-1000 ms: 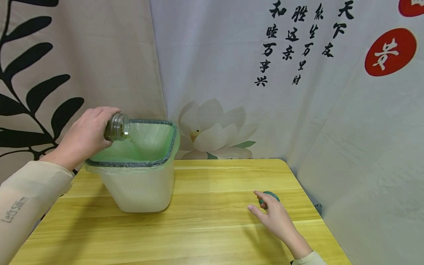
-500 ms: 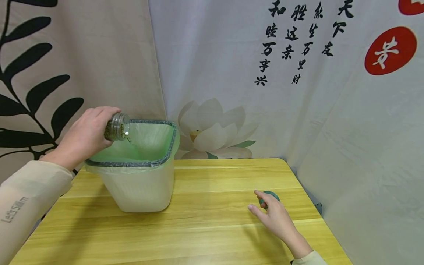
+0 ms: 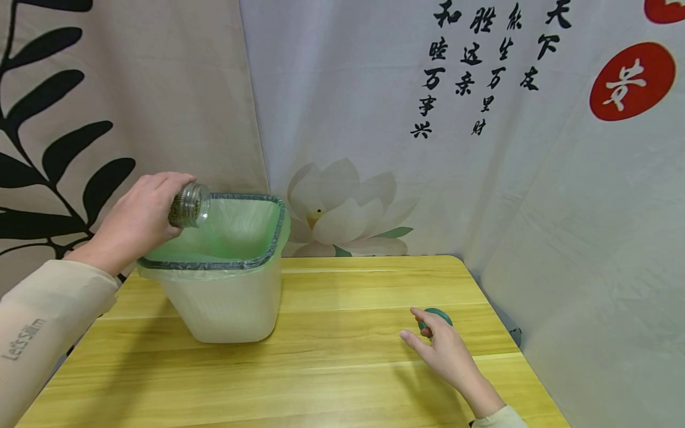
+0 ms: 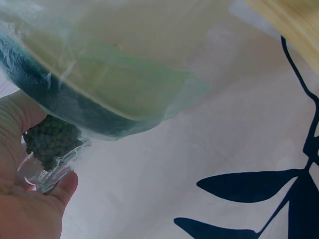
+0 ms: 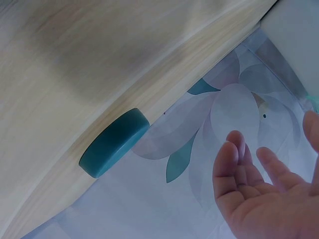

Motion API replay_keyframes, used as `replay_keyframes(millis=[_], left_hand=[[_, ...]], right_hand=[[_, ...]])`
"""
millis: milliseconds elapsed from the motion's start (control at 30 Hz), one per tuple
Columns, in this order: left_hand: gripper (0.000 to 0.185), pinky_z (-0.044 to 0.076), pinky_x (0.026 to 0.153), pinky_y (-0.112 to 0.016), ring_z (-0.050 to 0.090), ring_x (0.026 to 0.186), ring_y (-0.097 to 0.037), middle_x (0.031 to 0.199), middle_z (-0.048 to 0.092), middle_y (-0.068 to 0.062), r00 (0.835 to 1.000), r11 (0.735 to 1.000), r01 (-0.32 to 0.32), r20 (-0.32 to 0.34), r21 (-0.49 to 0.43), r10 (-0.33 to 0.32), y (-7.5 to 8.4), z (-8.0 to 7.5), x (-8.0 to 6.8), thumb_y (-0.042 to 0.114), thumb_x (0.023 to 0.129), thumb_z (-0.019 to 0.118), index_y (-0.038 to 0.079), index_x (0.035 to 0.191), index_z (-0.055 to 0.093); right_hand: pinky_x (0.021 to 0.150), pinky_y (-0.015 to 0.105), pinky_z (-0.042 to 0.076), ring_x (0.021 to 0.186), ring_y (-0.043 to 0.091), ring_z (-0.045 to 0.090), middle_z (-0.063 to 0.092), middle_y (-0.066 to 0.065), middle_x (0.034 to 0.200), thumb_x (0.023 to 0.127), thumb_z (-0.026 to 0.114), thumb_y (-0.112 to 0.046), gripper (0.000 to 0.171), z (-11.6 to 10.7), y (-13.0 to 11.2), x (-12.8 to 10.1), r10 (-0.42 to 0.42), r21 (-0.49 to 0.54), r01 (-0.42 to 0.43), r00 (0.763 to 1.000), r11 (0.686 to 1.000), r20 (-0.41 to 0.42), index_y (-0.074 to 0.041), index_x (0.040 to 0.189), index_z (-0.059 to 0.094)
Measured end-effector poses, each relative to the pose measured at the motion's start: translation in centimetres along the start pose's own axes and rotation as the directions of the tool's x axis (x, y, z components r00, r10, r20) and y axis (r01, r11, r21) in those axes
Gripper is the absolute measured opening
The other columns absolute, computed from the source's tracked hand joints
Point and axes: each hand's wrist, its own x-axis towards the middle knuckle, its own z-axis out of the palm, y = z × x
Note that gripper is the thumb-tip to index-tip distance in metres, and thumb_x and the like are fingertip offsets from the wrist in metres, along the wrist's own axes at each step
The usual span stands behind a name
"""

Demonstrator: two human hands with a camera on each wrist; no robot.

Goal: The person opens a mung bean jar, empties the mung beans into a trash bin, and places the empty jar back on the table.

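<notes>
My left hand [image 3: 141,208] grips a clear jar [image 3: 189,205] tipped on its side, its mouth over the lined waste bin [image 3: 225,303]. Small green beans [image 4: 52,142] show through the jar wall in the left wrist view. The bin is whitish, with a pale green bag [image 3: 246,229] inside it and a dark grey rim ring [image 3: 206,265]. At the right of the table my right hand [image 3: 441,351] hovers with fingers loosely bent, holding nothing. Behind its fingers a round teal lid [image 5: 114,143] lies on the wood, partly hidden by the hand in the head view.
The yellow wooden table [image 3: 342,368] ends on the right in a slanting edge. Cloth hangings with a lotus print [image 3: 353,214] and dark leaf shapes [image 3: 64,148] stand right behind the table and bin.
Beans were trickling from the jar mouth earlier; now none are seen falling. Both hands and the bin hold practically the same positions.
</notes>
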Motion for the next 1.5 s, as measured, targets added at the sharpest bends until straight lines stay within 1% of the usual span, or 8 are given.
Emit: replay_keyframes(millis=[233, 500, 700, 867, 1067, 1267, 1500], left_hand=[[0.093, 0.039, 0.111, -0.077, 0.044, 0.136, -0.053, 0.15, 0.052, -0.029, 1.0, 1.0, -0.01, -0.01, 0.005, 0.01, 0.0, 0.11, -0.03, -0.015, 0.07, 0.088, 0.001, 0.152, 0.047], [0.093, 0.043, 0.109, -0.074, 0.046, 0.133, -0.052, 0.148, 0.054, -0.028, 0.999, 0.999, -0.027, -0.021, 0.018, 0.027, 0.22, 0.13, -0.11, -0.014, 0.069, 0.09, 0.002, 0.15, 0.048], [0.094, 0.042, 0.109, -0.075, 0.046, 0.133, -0.053, 0.148, 0.053, -0.029, 0.999, 0.999, -0.03, -0.013, 0.026, 0.03, 0.15, 0.16, -0.17, -0.014, 0.069, 0.089, 0.002, 0.152, 0.047], [0.093, 0.043, 0.109, -0.073, 0.047, 0.133, -0.051, 0.148, 0.055, -0.028, 0.999, 0.999, -0.042, -0.026, 0.027, 0.042, 0.26, 0.23, -0.22, -0.015, 0.068, 0.09, 0.002, 0.15, 0.049], [0.093, 0.043, 0.11, -0.074, 0.047, 0.134, -0.051, 0.15, 0.054, -0.027, 0.999, 0.999, -0.036, -0.021, 0.032, 0.037, 0.32, 0.28, -0.23, -0.016, 0.068, 0.089, 0.002, 0.15, 0.049], [0.093, 0.043, 0.109, -0.074, 0.047, 0.133, -0.052, 0.149, 0.054, -0.028, 0.999, 0.999, -0.039, -0.018, 0.036, 0.04, 0.35, 0.22, -0.27, -0.016, 0.068, 0.09, 0.002, 0.15, 0.049], [0.092, 0.044, 0.109, -0.074, 0.048, 0.133, -0.05, 0.149, 0.055, -0.026, 0.998, 0.998, -0.053, -0.03, 0.04, 0.055, 0.42, 0.23, -0.41, -0.017, 0.068, 0.089, 0.004, 0.149, 0.05]], right_hand=[[0.084, 0.036, 0.061, 0.111, 0.026, 0.07, 0.066, 0.014, 0.145, 0.099, 0.073, -0.051, 0.066, 0.03, 0.02, -0.04, -0.002, 0.008, 0.002, 1.0, 1.0, 0.001, -0.013, 0.151, 0.06], [0.084, 0.038, 0.061, 0.112, 0.025, 0.07, 0.066, 0.012, 0.145, 0.099, 0.072, -0.052, 0.066, 0.03, -0.02, -0.06, 0.005, 0.002, -0.005, 1.0, 1.0, 0.0, -0.014, 0.151, 0.06], [0.084, 0.038, 0.061, 0.111, 0.025, 0.07, 0.067, 0.013, 0.145, 0.099, 0.072, -0.052, 0.066, 0.08, -0.01, -0.08, 0.005, 0.001, -0.005, 1.0, 1.0, -0.002, -0.014, 0.151, 0.06], [0.084, 0.037, 0.061, 0.112, 0.026, 0.07, 0.067, 0.012, 0.145, 0.099, 0.073, -0.051, 0.065, 0.13, 0.0, -0.07, 0.004, 0.003, -0.004, 1.0, 1.0, 0.0, -0.014, 0.151, 0.06], [0.085, 0.039, 0.062, 0.113, 0.028, 0.071, 0.066, 0.013, 0.146, 0.099, 0.073, -0.051, 0.065, 0.1, 0.06, -0.1, 0.006, 0.011, -0.006, 1.0, 1.0, 0.0, -0.014, 0.151, 0.06], [0.085, 0.038, 0.062, 0.113, 0.026, 0.071, 0.066, 0.011, 0.146, 0.099, 0.072, -0.052, 0.065, 0.06, 0.11, -0.08, 0.005, 0.01, -0.005, 1.0, 1.0, 0.0, -0.014, 0.151, 0.06], [0.085, 0.038, 0.062, 0.114, 0.026, 0.07, 0.065, 0.011, 0.147, 0.1, 0.071, -0.053, 0.066, -0.02, 0.1, -0.07, 0.009, 0.012, -0.009, 1.0, 1.0, 0.009, -0.015, 0.152, 0.059]])
